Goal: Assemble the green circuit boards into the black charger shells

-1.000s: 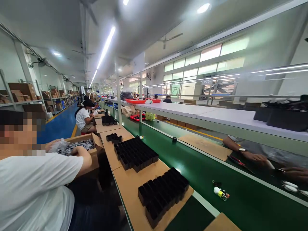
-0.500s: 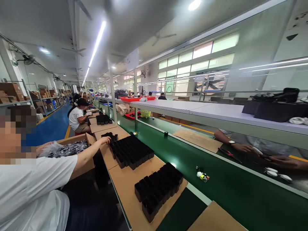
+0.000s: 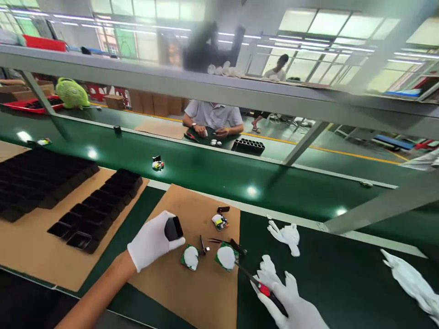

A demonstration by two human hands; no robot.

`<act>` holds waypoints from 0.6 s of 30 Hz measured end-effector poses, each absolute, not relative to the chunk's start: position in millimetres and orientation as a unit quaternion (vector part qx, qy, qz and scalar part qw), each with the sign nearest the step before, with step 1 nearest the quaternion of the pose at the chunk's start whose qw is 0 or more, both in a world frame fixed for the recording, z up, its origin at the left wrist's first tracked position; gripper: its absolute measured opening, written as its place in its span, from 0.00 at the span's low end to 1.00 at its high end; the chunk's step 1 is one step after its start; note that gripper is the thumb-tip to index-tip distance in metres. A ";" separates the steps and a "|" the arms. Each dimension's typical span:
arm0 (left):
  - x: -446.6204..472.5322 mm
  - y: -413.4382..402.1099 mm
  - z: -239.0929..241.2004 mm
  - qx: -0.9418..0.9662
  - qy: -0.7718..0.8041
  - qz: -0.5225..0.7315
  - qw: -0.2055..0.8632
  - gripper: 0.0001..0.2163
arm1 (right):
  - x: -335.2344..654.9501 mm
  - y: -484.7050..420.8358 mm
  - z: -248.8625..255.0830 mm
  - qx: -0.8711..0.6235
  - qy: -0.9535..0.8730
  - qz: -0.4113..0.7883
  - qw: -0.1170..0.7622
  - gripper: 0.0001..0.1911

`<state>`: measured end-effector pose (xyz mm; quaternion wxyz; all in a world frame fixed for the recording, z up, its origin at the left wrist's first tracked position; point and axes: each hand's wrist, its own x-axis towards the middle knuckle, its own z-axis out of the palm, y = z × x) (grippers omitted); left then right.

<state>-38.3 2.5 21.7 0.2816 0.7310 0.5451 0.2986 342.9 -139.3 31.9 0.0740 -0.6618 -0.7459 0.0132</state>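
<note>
My left hand point(image 3: 152, 240), in a white glove, is closed around a small black plastic case point(image 3: 173, 228) above the cardboard sheet. My right hand point(image 3: 288, 297), also gloved, holds a long thin dark tool with a red and black handle point(image 3: 264, 290); its exact kind is unclear. The tool's tip is at the edge of a green circuit board topped by a white mass point(image 3: 226, 257). A second such board point(image 3: 190, 257) lies to its left, with a small black part point(image 3: 203, 246) between them. Farther back is a board with yellow and white components point(image 3: 220, 221).
Rows of black cases point(image 3: 99, 205) stand on cardboard at left. White gloves point(image 3: 286, 235) lie at right. Beyond is a green belt point(image 3: 206, 169) carrying a small board point(image 3: 157, 163), under a shelf point(image 3: 171, 82) with a slanting post point(image 3: 384, 201). A co-worker point(image 3: 214, 116) sits opposite.
My view has swung right and down from the neighbouring worker and the aisle to my own place. Both my hands, the case and the tool are now visible.
</note>
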 end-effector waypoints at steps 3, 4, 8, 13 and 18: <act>-19.9 23.2 4.7 0.710 0.545 0.312 0.318 0.14 | 329.6 -132.9 23.7 -0.634 -0.771 -0.061 -0.006 0.16; -14.7 32.2 2.2 0.705 0.547 0.316 0.322 0.14 | 327.5 -131.0 22.3 -0.631 -0.772 -0.072 -0.017 0.16; -0.7 65.5 -2.4 0.693 0.552 0.325 0.331 0.15 | 334.3 -130.2 14.5 -0.651 -0.755 -0.061 -0.034 0.15; 0.3 77.4 -10.0 0.678 0.558 0.329 0.347 0.17 | 346.4 -125.0 5.4 -0.631 -0.775 0.035 -0.027 0.16; -6.3 74.4 -10.4 0.665 0.546 0.344 0.375 0.18 | 355.2 -116.4 34.9 -0.649 -0.740 0.176 -0.023 0.11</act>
